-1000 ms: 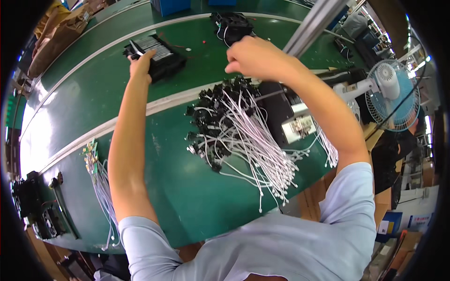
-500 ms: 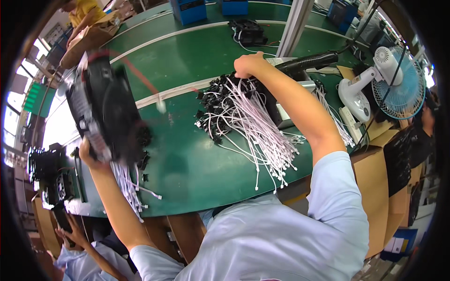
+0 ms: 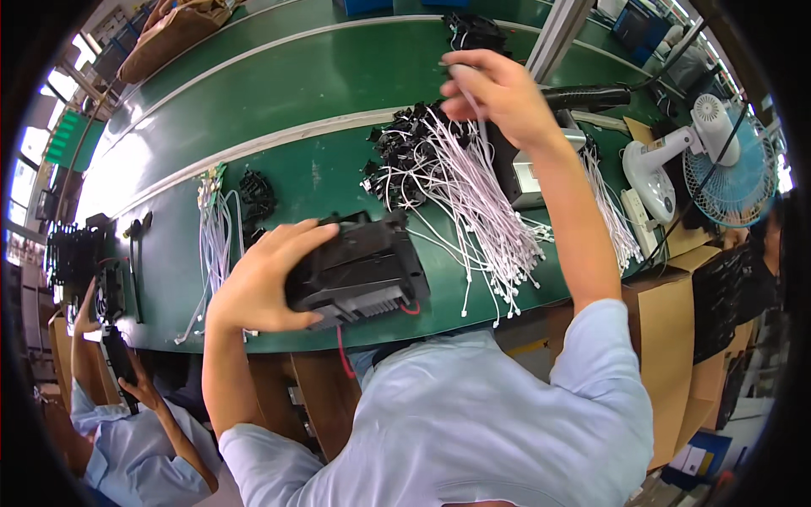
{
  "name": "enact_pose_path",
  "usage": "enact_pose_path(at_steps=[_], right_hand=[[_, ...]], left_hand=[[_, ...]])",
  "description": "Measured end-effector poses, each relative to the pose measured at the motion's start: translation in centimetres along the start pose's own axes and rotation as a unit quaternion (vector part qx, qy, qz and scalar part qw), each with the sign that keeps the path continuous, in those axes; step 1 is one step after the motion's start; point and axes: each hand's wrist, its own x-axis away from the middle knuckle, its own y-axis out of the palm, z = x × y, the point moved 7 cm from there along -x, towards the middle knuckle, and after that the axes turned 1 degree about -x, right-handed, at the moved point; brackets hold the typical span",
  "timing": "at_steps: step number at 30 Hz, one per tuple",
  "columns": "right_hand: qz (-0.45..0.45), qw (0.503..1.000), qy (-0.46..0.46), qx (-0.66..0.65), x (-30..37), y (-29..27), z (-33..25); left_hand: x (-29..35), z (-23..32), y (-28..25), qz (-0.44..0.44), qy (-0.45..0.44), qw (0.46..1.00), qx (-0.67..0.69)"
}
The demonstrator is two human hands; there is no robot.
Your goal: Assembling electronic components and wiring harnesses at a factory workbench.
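Note:
My left hand [image 3: 266, 279] is closed on a black plastic housing [image 3: 363, 262], fingers over its top and thumb along its near side. The housing is at the front edge of the green table, with a red wire [image 3: 345, 351] hanging from it. Above the far end of a cable pile, my right hand [image 3: 507, 97] pinches a white cable with a small black end piece, slightly blurred. The white cables [image 3: 481, 203] lie in a thick bundle on the table, their black ends [image 3: 405, 135] heaped at the far side.
A smaller cable bunch [image 3: 218, 228] and black parts [image 3: 256, 196] lie left. Right are a metal-fronted box [image 3: 525, 182], more cables [image 3: 604, 203], a power strip [image 3: 638, 220], a fan [image 3: 726, 160] and an open carton [image 3: 667, 346]. A co-worker [image 3: 144, 439] works at lower left.
My left hand has brought the housing from the left down to the table's front middle. My right hand has risen from the pile's far end with a white cable.

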Motion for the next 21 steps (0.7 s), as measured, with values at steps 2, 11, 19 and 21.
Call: enact_pose_path(at_steps=[2,11,19,21], right_hand=[[-0.026,0.987,-0.004,-0.157,3.0,-0.7,-0.7],[-0.104,0.988,0.038,0.107,10.1,4.6,0.2],[-0.084,0.89,-0.222,0.389,10.6,9.3,0.7],[-0.09,0.892,-0.214,0.388,10.6,9.4,-0.2]], left_hand=[[-2.0,1.4,1.0,0.014,0.019,0.994,-0.105],[-4.4,3.6,3.9,0.029,0.049,0.974,-0.221],[-3.5,4.5,4.6,0.054,0.063,0.961,-0.264],[-3.2,4.4,4.9,0.079,0.068,0.961,-0.255]])
